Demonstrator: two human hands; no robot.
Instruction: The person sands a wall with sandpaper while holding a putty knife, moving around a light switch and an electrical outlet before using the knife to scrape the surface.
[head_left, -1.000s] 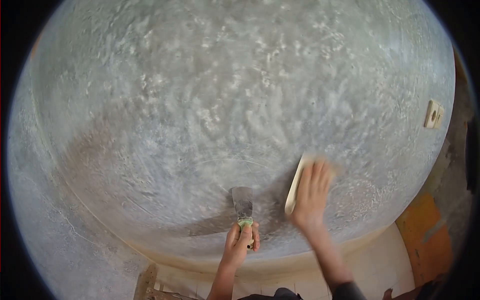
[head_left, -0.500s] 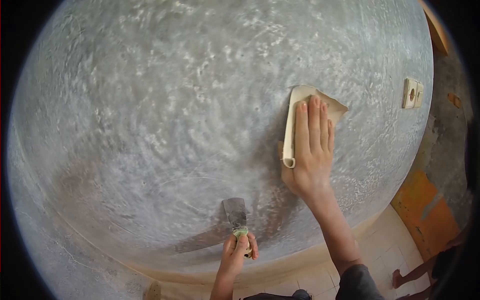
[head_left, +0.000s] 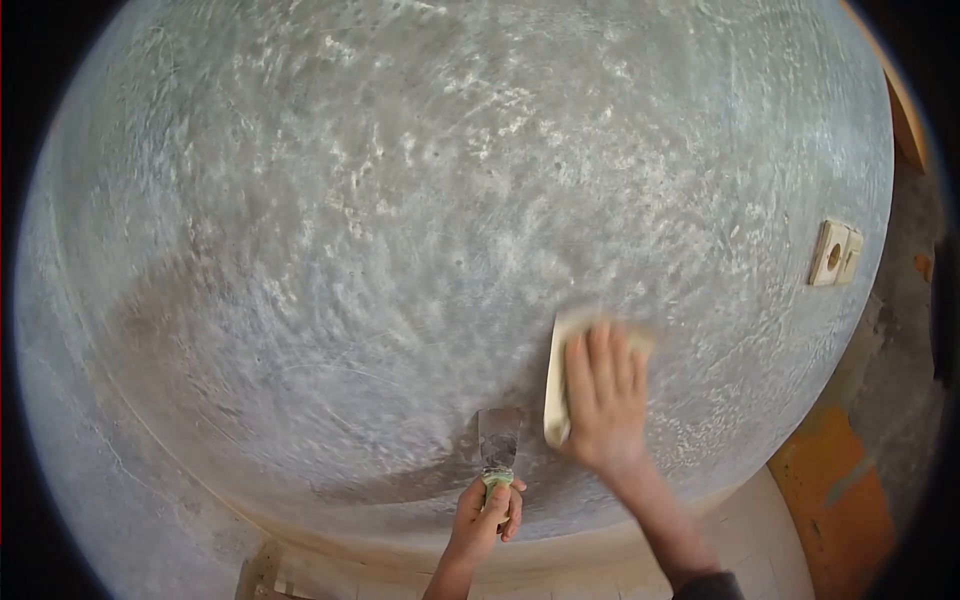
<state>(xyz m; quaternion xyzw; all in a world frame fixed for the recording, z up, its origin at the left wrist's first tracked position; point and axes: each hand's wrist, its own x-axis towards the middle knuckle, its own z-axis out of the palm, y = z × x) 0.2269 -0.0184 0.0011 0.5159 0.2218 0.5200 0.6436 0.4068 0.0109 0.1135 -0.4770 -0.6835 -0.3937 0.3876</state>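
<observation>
A grey, mottled wall (head_left: 330, 250) fills most of the view. My right hand (head_left: 608, 405) lies with its fingers side by side over a folded, cream-coloured sheet of sandpaper (head_left: 556, 385), holding it flat against the wall; hand and sheet are slightly smeared by motion. Lower and to the left, my left hand (head_left: 485, 522) is wrapped round the pale green handle of a putty knife (head_left: 499, 440). Its stained metal blade points up, close in front of the wall.
A cream wall socket and switch plate (head_left: 833, 254) sits at the right edge of the wall. Pale floor tiles (head_left: 755, 530) run below. Beyond the corner stands a grey and orange surface (head_left: 835, 490).
My right hand has slid down the wall with the sandpaper, a little to the left. The putty knife now stands more upright. A person's leg at lower right has left the view.
</observation>
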